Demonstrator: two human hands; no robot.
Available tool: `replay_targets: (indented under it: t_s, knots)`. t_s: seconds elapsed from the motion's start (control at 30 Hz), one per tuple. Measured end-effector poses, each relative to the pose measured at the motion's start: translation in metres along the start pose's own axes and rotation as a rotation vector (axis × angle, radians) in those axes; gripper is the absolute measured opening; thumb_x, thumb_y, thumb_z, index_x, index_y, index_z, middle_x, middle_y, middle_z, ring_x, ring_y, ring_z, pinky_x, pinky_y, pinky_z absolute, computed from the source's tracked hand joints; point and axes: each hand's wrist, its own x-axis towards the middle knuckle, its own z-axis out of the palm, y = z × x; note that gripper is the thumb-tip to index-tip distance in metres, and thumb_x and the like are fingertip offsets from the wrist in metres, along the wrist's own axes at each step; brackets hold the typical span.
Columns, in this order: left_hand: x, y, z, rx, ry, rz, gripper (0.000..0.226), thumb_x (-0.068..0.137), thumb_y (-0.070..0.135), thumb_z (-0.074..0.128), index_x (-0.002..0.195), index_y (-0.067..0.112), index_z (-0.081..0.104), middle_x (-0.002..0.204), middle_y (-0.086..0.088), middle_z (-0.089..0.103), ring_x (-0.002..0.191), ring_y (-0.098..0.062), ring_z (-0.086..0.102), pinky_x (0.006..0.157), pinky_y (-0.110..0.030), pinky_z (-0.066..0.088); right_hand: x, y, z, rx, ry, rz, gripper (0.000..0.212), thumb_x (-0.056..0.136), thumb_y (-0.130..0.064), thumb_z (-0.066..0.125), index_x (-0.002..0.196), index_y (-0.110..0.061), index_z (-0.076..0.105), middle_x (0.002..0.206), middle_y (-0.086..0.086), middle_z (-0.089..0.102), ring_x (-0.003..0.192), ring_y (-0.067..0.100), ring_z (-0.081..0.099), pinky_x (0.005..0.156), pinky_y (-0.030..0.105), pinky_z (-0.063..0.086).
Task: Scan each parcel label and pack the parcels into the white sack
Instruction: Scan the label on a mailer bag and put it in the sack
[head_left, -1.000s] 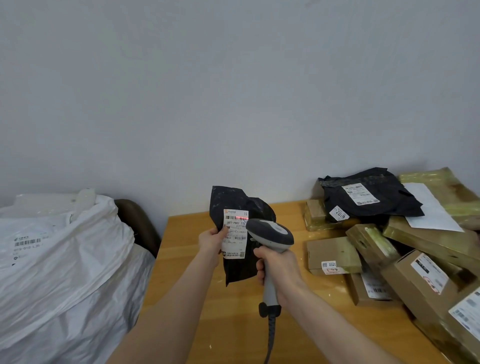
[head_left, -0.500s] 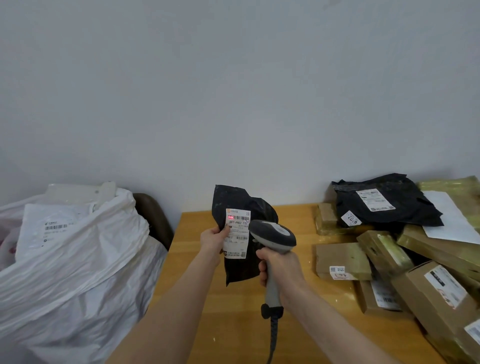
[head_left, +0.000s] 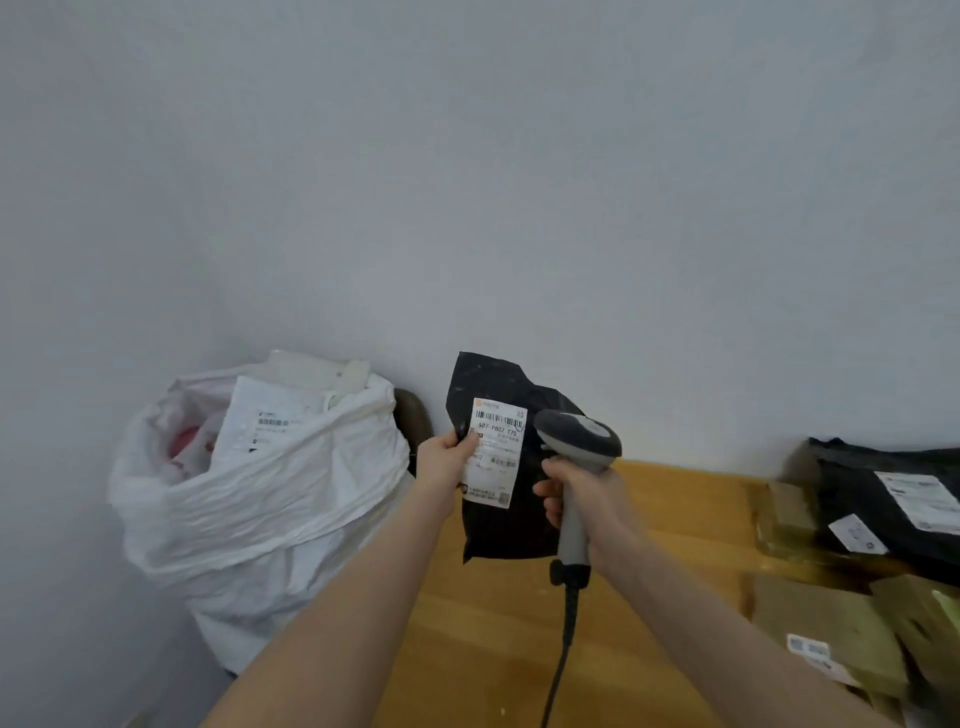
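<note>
The black parcel (head_left: 511, 530) has shifted left toward the white sack (head_left: 270, 509), above the table (head_left: 675, 504) edge; left hand (head_left: 447, 462) pinches its label (head_left: 496, 452) side; right hand (head_left: 592, 499) grips the scanner (head_left: 579, 441) handle.

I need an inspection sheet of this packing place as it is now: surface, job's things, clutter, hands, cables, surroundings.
Surface: wooden table, bare wood near the person.
Job's things: black parcel held upright, its label facing the camera; scanner beside the label; white sack left of the table, open, a white parcel on top; black mailer and brown boxes piled at the table's right.
Clutter: nothing seen.
Hands: left hand pinches the black parcel's left edge; right hand grips the scanner's handle.
Cables: scanner cable hangs from the handle, leaving the frame below.
Surroundings: plain grey wall; dark brown object behind the sack, unidentifiable.
</note>
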Motion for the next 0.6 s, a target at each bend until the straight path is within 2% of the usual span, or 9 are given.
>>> replay_targets:
  t_s: [0.07,0.13,0.3,0.47,0.6]
  knots:
    - [0.01,0.025,-0.029,-0.004,0.068,0.063,0.009,0.094,0.015,0.059,0.089,0.015,0.066,0.084,-0.004,0.072,0.071,-0.014,0.069,0.053,-0.024,0.055,0.01,-0.008,0.034,-0.001,-0.033,-0.023,0.007,0.086,-0.008,0.068,0.089,-0.003,0.065,0.059,0.007,0.068,0.045,0.012,0.058,0.048,0.024,0.052]
    - [0.024,0.049,-0.064,-0.027,0.146,0.133,0.009,0.094,0.014,0.058,0.089,0.013,0.066,0.087,-0.005,0.071,0.07,-0.013,0.068,0.049,-0.021,0.052,0.02,-0.013,0.074,-0.006,-0.072,-0.042,0.006,0.086,-0.007,0.067,0.086,-0.002,0.065,0.057,0.007,0.067,0.044,0.013,0.057,0.049,0.026,0.051]
    - [0.069,0.105,-0.168,-0.103,0.313,0.321,0.013,0.095,0.014,0.056,0.101,0.01,0.068,0.093,-0.004,0.072,0.083,-0.017,0.069,0.074,-0.032,0.058,0.048,-0.011,0.194,-0.021,-0.166,-0.064,0.011,0.087,-0.008,0.067,0.077,-0.003,0.064,0.055,0.006,0.066,0.044,0.013,0.055,0.05,0.026,0.05]
    - [0.13,0.159,-0.286,-0.172,0.449,0.441,0.013,0.096,0.013,0.054,0.1,0.012,0.066,0.09,0.001,0.07,0.08,-0.012,0.067,0.072,-0.027,0.057,0.08,0.002,0.317,0.03,-0.211,-0.001,0.011,0.087,-0.005,0.066,0.077,0.0,0.063,0.051,0.007,0.064,0.037,0.011,0.053,0.042,0.021,0.048]
    - [0.177,0.162,-0.358,-0.068,0.531,0.361,0.015,0.096,0.013,0.055,0.105,0.008,0.066,0.096,-0.006,0.069,0.078,-0.017,0.066,0.069,-0.028,0.056,0.103,0.015,0.369,0.034,-0.17,0.033,0.008,0.085,-0.005,0.068,0.081,0.001,0.066,0.059,0.01,0.066,0.042,0.014,0.055,0.047,0.024,0.049]
